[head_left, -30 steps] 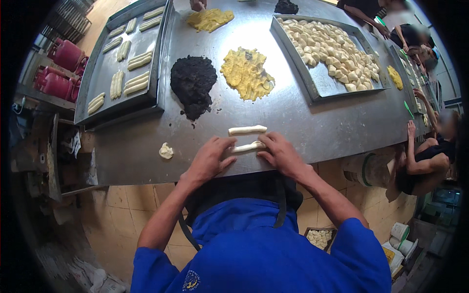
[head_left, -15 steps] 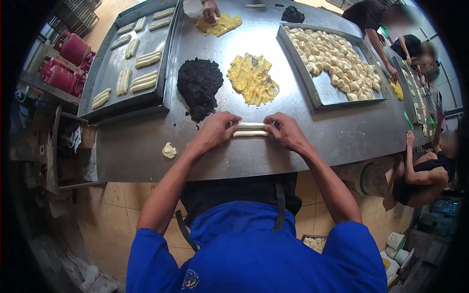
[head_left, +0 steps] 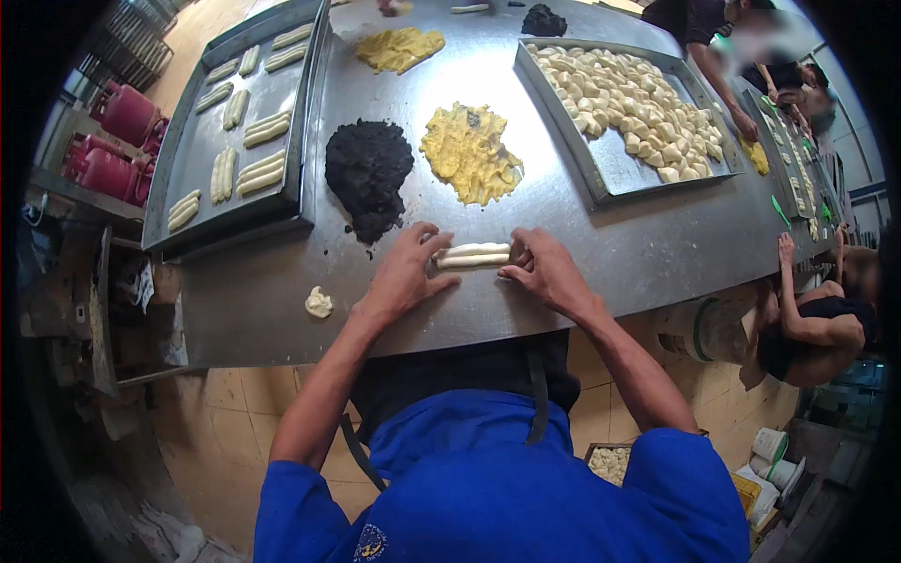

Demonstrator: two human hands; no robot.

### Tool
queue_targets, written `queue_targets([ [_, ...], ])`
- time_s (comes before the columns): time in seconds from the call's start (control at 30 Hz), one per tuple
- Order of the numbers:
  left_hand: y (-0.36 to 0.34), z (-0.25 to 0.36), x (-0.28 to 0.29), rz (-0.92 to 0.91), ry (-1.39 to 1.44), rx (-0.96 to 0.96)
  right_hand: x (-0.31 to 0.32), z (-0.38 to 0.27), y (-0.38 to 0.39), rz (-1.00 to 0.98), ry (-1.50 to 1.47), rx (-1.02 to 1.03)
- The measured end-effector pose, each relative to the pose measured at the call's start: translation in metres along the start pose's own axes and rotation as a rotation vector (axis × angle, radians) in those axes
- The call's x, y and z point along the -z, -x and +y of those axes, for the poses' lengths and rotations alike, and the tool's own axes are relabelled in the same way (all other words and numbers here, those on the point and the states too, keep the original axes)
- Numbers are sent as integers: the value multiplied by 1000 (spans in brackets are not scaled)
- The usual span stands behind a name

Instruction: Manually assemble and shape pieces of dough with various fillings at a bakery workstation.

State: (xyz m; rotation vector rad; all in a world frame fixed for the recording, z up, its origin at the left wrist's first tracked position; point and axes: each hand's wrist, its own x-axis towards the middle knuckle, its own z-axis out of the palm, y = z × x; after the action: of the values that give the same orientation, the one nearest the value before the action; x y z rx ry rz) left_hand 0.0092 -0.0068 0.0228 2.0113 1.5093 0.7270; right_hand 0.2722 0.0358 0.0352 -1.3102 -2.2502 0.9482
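A long steel worktable (head_left: 601,272) fills most of the view, running from about nine o'clock up to two o'clock, and below it lies a yellowish tiled floor (head_left: 216,422). At ten o'clock on the table sits a dark baking tray (head_left: 202,155) carrying pale dough sticks in pairs; at one o'clock a second, lighter tray (head_left: 615,164) holds a heap of small pale dough pieces. Between them, near the centre, a mound of black filling (head_left: 368,174) lies just beside a flattened patch of yellow filling (head_left: 467,155), and a further yellow patch (head_left: 400,47) sits at twelve o'clock. Off the table's left end, at nine to ten o'clock, stand red gas cylinders (head_left: 111,141). At three o'clock another person (head_left: 817,319) leans by the table edge. Low at five o'clock are a small crate of pale pieces (head_left: 610,462) and white tubs (head_left: 771,446); no label can be made out on any of them. At the centre, two shaped dough sticks (head_left: 472,255) lie side by side on the steel. The left hand (head_left: 405,274) rests with spread fingers against their left end, the right hand (head_left: 546,272) with curled fingers against their right end, both pressing rather than gripping. A small dough lump (head_left: 319,303) lies at eight o'clock from them, well apart.
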Motion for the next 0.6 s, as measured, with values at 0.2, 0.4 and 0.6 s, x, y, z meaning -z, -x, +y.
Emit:
queue_targets([
  [0.2, -12, -2, -17, -40, -75, -125, -2, -9, 8, 61, 84, 85],
  [0.4, -8, -9, -18, 0, -15, -96, 91, 44, -24, 352, 23, -81],
  [0.6, 11, 21, -4, 227, -36, -100, 218, 147, -68, 615, 351, -469],
])
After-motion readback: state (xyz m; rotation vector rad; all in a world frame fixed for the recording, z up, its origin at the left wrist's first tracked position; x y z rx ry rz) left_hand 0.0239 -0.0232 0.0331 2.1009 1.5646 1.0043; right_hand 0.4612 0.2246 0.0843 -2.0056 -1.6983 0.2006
